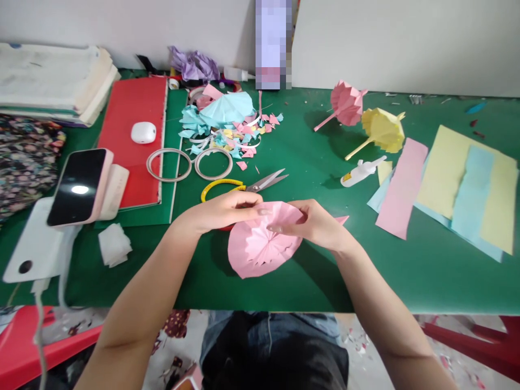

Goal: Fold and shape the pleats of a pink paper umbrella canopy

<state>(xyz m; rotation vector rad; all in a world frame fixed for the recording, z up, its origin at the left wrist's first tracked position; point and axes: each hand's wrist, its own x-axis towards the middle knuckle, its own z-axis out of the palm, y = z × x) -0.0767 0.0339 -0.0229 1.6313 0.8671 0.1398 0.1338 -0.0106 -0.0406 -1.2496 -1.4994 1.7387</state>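
A round, pleated disc of pink paper [260, 254] is held above the green table, its folds meeting at a middle point. My left hand [235, 208] pinches its upper left edge. On the upper right, my right hand [312, 222] grips the rim with the thumb over the pleats; the fingers behind the paper are hidden. Just beyond my left hand lie scissors [266, 181] with yellow handles, blades apart. A pink paper tip [343, 220] pokes out behind my right wrist.
Small pink [347, 103] and yellow [384, 130] paper umbrellas stand at the back right, near a white glue bottle [361, 173] and coloured paper sheets [459, 189]. Paper scraps [239, 141], two tape rolls [213, 163], a red folder [130, 157] and phone [81, 187] lie leftward.
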